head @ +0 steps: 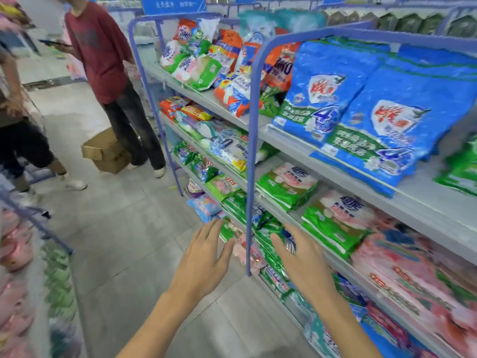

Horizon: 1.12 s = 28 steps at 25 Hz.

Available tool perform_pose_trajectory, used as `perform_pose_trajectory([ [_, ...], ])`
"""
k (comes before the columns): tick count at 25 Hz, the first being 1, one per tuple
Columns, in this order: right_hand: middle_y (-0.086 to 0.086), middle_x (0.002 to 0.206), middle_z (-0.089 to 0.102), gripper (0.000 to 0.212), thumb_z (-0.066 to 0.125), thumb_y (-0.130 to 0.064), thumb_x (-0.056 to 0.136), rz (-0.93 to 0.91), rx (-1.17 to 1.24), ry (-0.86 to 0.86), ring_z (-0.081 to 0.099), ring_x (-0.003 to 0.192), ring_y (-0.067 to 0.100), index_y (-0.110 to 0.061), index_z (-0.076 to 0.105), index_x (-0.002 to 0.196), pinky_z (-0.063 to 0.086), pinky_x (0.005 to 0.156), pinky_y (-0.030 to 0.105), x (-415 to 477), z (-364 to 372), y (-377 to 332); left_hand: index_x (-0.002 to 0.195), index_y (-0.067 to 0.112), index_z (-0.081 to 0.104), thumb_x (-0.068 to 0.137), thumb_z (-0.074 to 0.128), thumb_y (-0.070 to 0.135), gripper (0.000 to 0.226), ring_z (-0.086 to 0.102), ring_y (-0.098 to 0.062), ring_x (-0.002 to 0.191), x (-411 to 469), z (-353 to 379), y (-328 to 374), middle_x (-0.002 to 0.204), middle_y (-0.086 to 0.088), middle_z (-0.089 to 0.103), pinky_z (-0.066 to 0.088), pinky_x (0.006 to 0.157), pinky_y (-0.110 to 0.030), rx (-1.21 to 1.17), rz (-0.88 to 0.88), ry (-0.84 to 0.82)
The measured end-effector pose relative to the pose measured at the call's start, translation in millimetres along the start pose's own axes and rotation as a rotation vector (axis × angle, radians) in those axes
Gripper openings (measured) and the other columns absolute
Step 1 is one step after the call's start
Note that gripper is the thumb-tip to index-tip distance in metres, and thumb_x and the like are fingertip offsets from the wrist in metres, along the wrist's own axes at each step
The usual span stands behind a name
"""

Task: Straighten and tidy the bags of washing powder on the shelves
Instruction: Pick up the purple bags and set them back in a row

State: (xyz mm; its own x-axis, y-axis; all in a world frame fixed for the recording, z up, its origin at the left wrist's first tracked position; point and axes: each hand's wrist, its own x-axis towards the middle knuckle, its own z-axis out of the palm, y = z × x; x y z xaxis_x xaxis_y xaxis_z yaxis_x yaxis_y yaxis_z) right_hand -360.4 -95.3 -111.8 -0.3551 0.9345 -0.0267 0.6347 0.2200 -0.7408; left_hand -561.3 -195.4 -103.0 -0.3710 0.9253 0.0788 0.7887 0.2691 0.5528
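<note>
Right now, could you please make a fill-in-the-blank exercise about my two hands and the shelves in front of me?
The left hand and the right hand both have straight fingers and hold ____.
In the picture, the thin blue metal shelf post appears between the two ____.
The brown cardboard box stands on the grey tiled ____.
Missing words: nothing; hands; floor.

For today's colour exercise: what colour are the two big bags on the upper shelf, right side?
The big bags are mainly blue with a green band; head view.
</note>
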Motion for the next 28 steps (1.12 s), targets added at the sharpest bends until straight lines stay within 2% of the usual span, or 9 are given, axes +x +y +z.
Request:
perform_pose_trajectory([
  [3, -0.011, 0.152, 0.048, 0.064, 0.044, -0.068, 0.095, 0.008, -0.024, -0.014, 0.044, 0.14, 0.013, -0.034, 0.044, 0.15, 0.042, 0.111, 0.043, 43, 23, -24, 0.159, 0.018, 0.03, 0.104, 0.041, 0.048, 0.063, 0.028, -0.018, 0.151, 39, -15, -27, 0.164, 0.001, 0.033, 0.021, 0.122, -0.03, 0.003, -0.017, -0.005],
  [7, -0.011, 0.146, 0.052, 0.054, 0.046, -0.064, 0.098, 0.042, -0.011, 0.017, 0.045, 0.136, 0.012, -0.037, 0.047, 0.145, 0.042, 0.105, 0.038, 89, 59, -54, 0.158, 0.019, 0.033, 0.105, 0.043, 0.045, 0.06, 0.028, -0.021, 0.151, 90, -33, -71, 0.164, 0.0, 0.033, 0.022, 0.122, -0.033, -0.012, 0.025, -0.048],
  [13, -0.005, 0.148, 0.052, 0.059, 0.048, -0.062, 0.098, 0.149, 0.006, 0.099, 0.047, 0.136, 0.016, -0.031, 0.046, 0.148, 0.04, 0.109, 0.039, 144, 121, -120, 0.159, 0.018, 0.031, 0.105, 0.04, 0.048, 0.063, 0.024, -0.02, 0.153, 167, -77, -149, 0.166, 0.0, 0.03, 0.021, 0.125, -0.036, -0.058, 0.099, -0.133],
  [18, -0.004, 0.154, 0.048, 0.063, 0.047, -0.062, 0.098, 0.181, -0.003, 0.172, 0.042, 0.142, 0.017, -0.025, 0.046, 0.149, 0.036, 0.115, 0.039, 183, 163, -164, 0.158, 0.012, 0.032, 0.106, 0.043, 0.046, 0.063, 0.023, -0.021, 0.153, 232, -104, -198, 0.165, -0.005, 0.031, 0.018, 0.126, -0.035, -0.067, 0.178, -0.164],
  [22, -0.003, 0.148, 0.054, 0.055, 0.048, -0.056, 0.1, 0.21, -0.043, 0.171, 0.049, 0.134, 0.017, -0.022, 0.051, 0.144, 0.039, 0.103, 0.033, 215, 185, -175, 0.156, 0.009, 0.036, 0.105, 0.048, 0.041, 0.062, 0.027, -0.023, 0.152, 283, -102, -224, 0.163, -0.008, 0.034, 0.02, 0.126, -0.039, -0.078, 0.212, -0.183],
  [26, -0.003, 0.153, 0.049, 0.063, 0.046, -0.064, 0.098, 0.269, -0.015, 0.186, 0.057, 0.12, 0.018, -0.027, 0.046, 0.149, 0.042, 0.109, 0.038, 259, 199, -172, 0.156, 0.011, 0.035, 0.105, 0.044, 0.045, 0.063, 0.025, -0.025, 0.152, 330, -92, -244, 0.164, -0.007, 0.033, 0.021, 0.125, -0.044, -0.068, 0.205, -0.243],
  [28, -0.002, 0.155, 0.046, 0.063, 0.048, -0.06, 0.099, 0.281, -0.002, 0.196, 0.048, 0.136, 0.019, -0.024, 0.045, 0.151, 0.036, 0.112, 0.038, 288, 206, -172, 0.157, 0.01, 0.034, 0.106, 0.043, 0.044, 0.062, 0.025, -0.024, 0.152, 356, -87, -255, 0.164, -0.008, 0.032, 0.02, 0.125, -0.042, -0.049, 0.206, -0.27],
])
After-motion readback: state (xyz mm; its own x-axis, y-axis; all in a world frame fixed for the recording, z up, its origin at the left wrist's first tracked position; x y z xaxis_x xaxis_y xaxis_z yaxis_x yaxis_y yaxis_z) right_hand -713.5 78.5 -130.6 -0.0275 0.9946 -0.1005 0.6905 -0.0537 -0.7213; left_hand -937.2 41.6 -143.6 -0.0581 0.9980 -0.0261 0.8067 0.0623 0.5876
